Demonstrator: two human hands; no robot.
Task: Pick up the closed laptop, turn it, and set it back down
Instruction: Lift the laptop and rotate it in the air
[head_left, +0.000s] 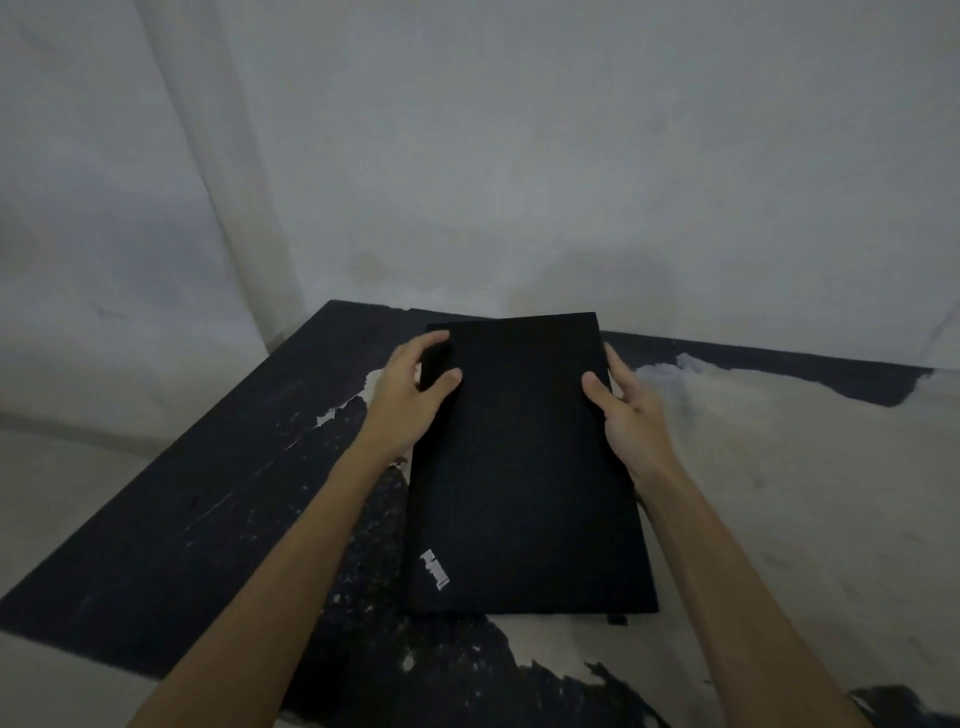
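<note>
The closed black laptop (524, 467) lies lengthwise, its short edge toward me, with a small silver logo at the near left corner. My left hand (410, 395) grips its left long edge near the far end, thumb on the lid. On the right long edge my right hand (623, 415) holds it at about the same height, thumb on top and fingers under or along the side. Whether the laptop rests on the table or is slightly lifted I cannot tell.
The table (208, 493) has a black top with large worn pale patches, mostly on the right. It stands in a corner against pale walls (519, 156). The table's left edge drops to a light floor (62, 493).
</note>
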